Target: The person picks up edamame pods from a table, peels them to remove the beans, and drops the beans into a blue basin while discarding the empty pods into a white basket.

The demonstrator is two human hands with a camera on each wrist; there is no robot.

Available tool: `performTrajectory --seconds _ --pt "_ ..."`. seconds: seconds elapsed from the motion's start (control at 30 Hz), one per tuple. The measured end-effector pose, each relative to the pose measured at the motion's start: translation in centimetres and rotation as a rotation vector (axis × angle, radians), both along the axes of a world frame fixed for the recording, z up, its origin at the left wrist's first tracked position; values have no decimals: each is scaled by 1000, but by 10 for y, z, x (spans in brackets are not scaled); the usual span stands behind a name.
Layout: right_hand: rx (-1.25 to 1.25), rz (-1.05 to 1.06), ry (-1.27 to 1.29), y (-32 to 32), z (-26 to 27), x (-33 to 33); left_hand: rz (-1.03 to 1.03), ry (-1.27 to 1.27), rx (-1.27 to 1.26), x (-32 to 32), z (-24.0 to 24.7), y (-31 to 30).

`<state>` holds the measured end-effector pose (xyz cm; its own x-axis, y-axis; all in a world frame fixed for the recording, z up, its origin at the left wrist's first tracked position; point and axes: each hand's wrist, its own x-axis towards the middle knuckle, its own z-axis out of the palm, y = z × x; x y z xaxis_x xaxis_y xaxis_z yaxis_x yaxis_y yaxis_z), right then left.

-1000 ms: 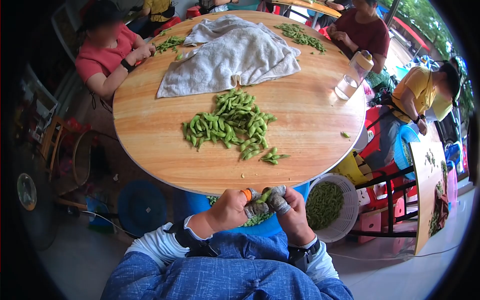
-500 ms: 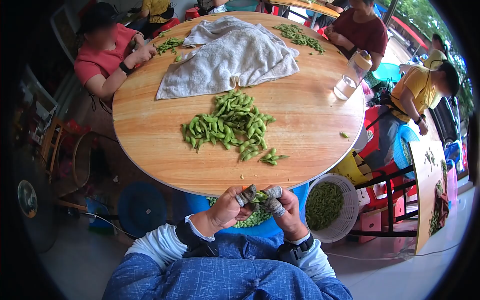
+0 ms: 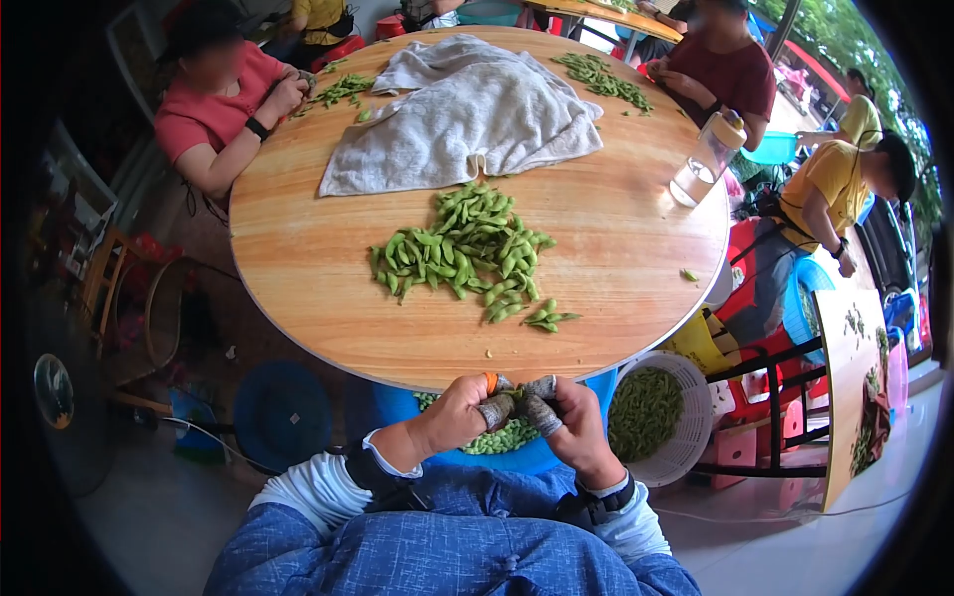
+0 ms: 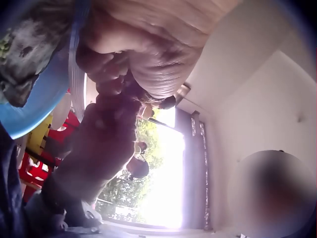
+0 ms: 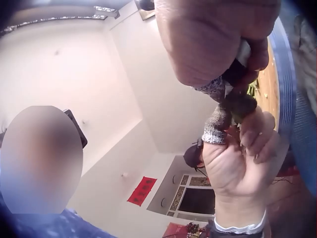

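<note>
Both hands meet just off the near table edge, fingertip to fingertip. My left hand (image 3: 447, 417) and right hand (image 3: 584, 429) pinch an edamame pod (image 5: 241, 106) between thumbs and fingers; the fingertips hide most of it. Grey knit covers sleeve the thumb and finger tips, and an orange band circles one left finger. Below the hands stands a blue basin (image 3: 537, 459) holding shelled green beans (image 3: 502, 438). A heap of edamame pods (image 3: 462, 243) lies ahead on the round wooden table (image 3: 318, 288), with a small cluster of pods (image 3: 548, 317) at its near right.
A greyish-white towel (image 3: 457, 124) covers something in the table's middle. A clear bottle (image 3: 701, 164) stands at the right edge. Beside the basin is a white basket (image 3: 696, 422) of pods. Several people sit around, and a tilted board (image 3: 840, 397) stands at right.
The pod showed green between the fingertips a second ago; now the fingers cover most of it. The left fingers shifted and closed in again. The heap on the table looks the same.
</note>
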<state>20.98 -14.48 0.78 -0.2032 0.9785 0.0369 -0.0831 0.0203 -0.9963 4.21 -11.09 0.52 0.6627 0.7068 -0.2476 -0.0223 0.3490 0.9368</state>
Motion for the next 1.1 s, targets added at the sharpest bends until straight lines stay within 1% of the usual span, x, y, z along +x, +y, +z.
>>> performTrajectory --seconds 0.1,0.2,0.27,0.3,0.37,0.4,0.43,0.47,0.5,0.53,0.57,0.6,0.67,0.7,0.73,0.8,0.83,0.93,1.0,1.03,1.07,1.1 --pt "64 -44 -151 -1 -9 -2 9 -115 -76 1 0 -1" --pt "123 -57 -252 -3 -12 -4 95 -105 -66 3 -24 -6" --pt "146 -52 -275 -5 -22 -5 113 -84 -80 1 -26 -10" --pt "142 -70 -271 -6 -17 -4 121 -73 -86 1 -25 -10" --pt "130 -107 -264 -9 -4 -1 41 82 67 1 -13 -6" --pt "122 -168 -269 -12 -9 9 3 160 141 1 -7 -2" --pt "125 -252 -226 -14 -9 22 54 258 329 1 -6 2" --pt "136 -363 -255 -15 -11 39 105 355 518 0 -5 6" --pt "79 -441 -360 -18 -2 55 156 450 708 0 -3 12" --pt "37 -533 -527 -20 -6 75 152 598 841 2 -2 21" --pt "88 -578 -740 -23 -9 96 147 747 970 5 0 32" --pt "-64 -640 -868 -27 -1 104 142 896 1101 7 1 42" --pt "36 -713 -842 -35 -7 119 114 1013 1186 16 -2 61" --pt "51 -744 -710 -38 -10 120 94 1065 1229 21 -3 67" --pt "6 -729 -661 -42 -10 120 109 1052 1275 25 -4 71" --pt "58 -721 -534 -43 -22 117 146 1027 1370 28 -3 78" --pt "34 -687 -410 -41 -21 108 115 1038 1355 28 0 80" --pt "-35 -543 -234 -30 -22 80 50 1049 1337 26 3 80" --pt "-55 -462 -78 -20 -21 58 57 984 1216 22 6 72" --pt "-41 -398 -78 -15 -17 48 61 958 1151 18 6 67" --pt "-108 -301 -23 -11 -11 40 73 755 899 13 3 62" --pt "-133 -250 44 -7 -12 32 91 549 651 9 1 58"
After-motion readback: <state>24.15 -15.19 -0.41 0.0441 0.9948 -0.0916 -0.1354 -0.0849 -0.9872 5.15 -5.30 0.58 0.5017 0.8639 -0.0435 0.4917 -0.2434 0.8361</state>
